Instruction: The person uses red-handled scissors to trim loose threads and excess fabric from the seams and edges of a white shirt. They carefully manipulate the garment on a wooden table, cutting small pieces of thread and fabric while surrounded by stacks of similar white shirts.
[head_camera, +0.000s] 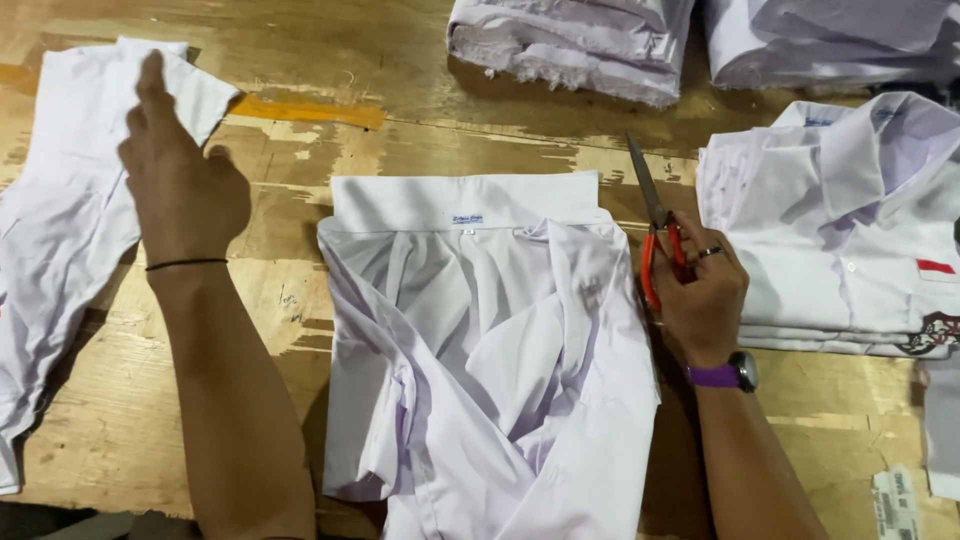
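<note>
A white collared shirt (480, 340) lies open and rumpled on the wooden table (440, 130), collar toward the far side. My right hand (700, 290) rests just right of it, gripping red-handled scissors (655, 215) whose blades point away from me. My left hand (180, 170) lies flat, fingers together, on the sleeve of another white garment (60, 210) at the left. A black band circles my left wrist; a purple-strapped watch and a ring are on my right.
A stack of folded white shirts (840, 230) with a red-and-white chest patch sits at the right. Bundles of folded white cloth (570, 45) lie along the far edge. A strip of orange tape (310, 110) sticks to the table.
</note>
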